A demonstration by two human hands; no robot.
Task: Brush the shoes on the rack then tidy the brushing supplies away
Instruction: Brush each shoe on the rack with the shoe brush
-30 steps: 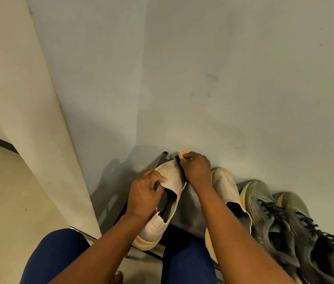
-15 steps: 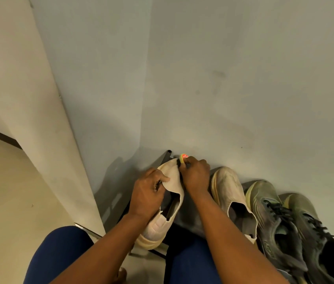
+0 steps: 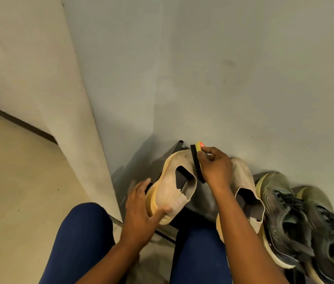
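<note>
A dirty cream slip-on shoe (image 3: 172, 185) is tilted onto its side above the dark rack (image 3: 179, 147). My left hand (image 3: 139, 210) grips it at the heel and sole. My right hand (image 3: 215, 169) holds a shoe brush (image 3: 196, 160) with a yellow back and black bristles, and the bristles lie against the shoe's toe side. The matching cream shoe (image 3: 244, 187) rests on the rack just right of my right wrist.
Two dark olive lace-up sneakers, the nearer one (image 3: 280, 212) and the far one (image 3: 325, 226), stand on the rack at the right. Grey walls meet in a corner right behind the rack. My knees in blue trousers (image 3: 80, 238) are below, with beige floor to the left.
My left hand has slid from the shoe's collar down to its heel and sole. The shoe has rolled onto its side. The brush now shows along the shoe's right flank.
</note>
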